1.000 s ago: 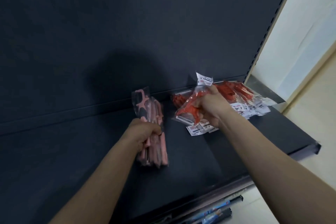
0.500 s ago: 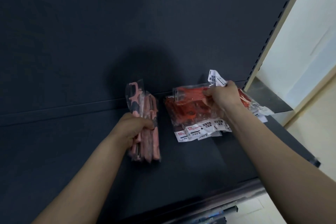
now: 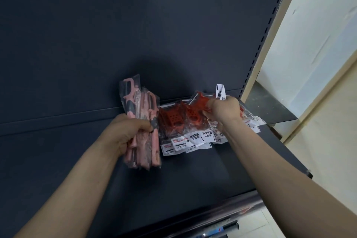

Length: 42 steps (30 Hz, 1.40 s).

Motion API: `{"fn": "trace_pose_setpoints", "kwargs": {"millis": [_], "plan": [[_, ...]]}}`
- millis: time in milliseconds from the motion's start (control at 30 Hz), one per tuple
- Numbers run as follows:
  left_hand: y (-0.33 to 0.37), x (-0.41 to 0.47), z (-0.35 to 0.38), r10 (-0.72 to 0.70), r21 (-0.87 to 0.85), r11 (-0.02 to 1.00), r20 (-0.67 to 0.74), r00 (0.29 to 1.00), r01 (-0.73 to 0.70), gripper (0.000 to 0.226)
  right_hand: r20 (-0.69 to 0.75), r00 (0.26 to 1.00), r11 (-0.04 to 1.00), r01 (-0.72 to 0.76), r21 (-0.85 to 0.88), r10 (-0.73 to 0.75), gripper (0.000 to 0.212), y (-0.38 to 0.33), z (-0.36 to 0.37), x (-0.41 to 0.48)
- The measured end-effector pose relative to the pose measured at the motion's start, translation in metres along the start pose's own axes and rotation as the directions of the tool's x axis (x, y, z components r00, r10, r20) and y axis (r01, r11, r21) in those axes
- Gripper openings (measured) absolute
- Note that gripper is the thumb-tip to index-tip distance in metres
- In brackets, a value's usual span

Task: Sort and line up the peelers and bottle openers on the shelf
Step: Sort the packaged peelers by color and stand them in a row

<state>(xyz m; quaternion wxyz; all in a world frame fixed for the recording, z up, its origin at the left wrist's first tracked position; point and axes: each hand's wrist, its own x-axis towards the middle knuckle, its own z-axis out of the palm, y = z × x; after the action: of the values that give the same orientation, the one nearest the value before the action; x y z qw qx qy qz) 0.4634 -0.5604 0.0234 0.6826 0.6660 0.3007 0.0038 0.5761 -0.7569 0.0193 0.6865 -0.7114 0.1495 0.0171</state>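
Gripping a bundle of pale pink plastic-bagged peelers (image 3: 144, 127) mid-frame, the left hand (image 3: 128, 134) curls tightly round it over the dark grey metal shelf (image 3: 193, 176); right hand (image 3: 225, 110) pinches one red bagged peeler (image 3: 199, 102) above the red pile (image 3: 177, 121) just right.

Two arms in view. Left hand (image 3: 127, 133) bare, back and knuckles showing, edges slightly blurred. Right hand (image 3: 224, 110) bare, back showing. Left forearm (image 3: 77, 189) and right forearm (image 3: 280, 170) bare from wrist to frame edge, slim, widening toward elbow.
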Motion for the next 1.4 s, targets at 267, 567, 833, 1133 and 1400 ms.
{"fn": "trace_pose_setpoints", "kwargs": {"millis": [267, 567, 833, 1133, 1400], "plan": [[-0.003, -0.001, -0.005, -0.006, 0.011, 1.000, 0.025, 1.000, 0.005, 0.016, -0.016, 0.942, 0.748, 0.256, -0.612, -0.335, 0.033, 0.014, 0.009, -0.001], [-0.006, 0.002, -0.011, -0.014, 0.012, 1.000, 0.029, 0.999, 0.014, 0.016, 0.084, 0.907, 0.491, 0.299, -0.818, -0.413, 0.023, 0.023, 0.015, -0.008], [-0.009, 0.007, -0.016, -0.016, 0.027, 1.000, 0.040, 0.999, 0.015, 0.017, 0.071, 0.871, 0.397, 0.293, -0.870, -0.486, 0.030, 0.019, 0.021, -0.013], [-0.010, 0.011, -0.013, -0.002, 0.016, 1.000, 0.042, 0.999, 0.002, 0.016, 0.346, 0.855, 0.124, 0.420, -0.899, -0.386, 0.024, 0.020, 0.023, -0.026], [-0.015, 0.015, -0.016, 0.022, -0.012, 1.000, 0.043, 0.999, -0.021, 0.017, 0.348, 0.845, 0.095, 0.418, -0.903, -0.406, 0.031, 0.023, 0.027, -0.025]]}}
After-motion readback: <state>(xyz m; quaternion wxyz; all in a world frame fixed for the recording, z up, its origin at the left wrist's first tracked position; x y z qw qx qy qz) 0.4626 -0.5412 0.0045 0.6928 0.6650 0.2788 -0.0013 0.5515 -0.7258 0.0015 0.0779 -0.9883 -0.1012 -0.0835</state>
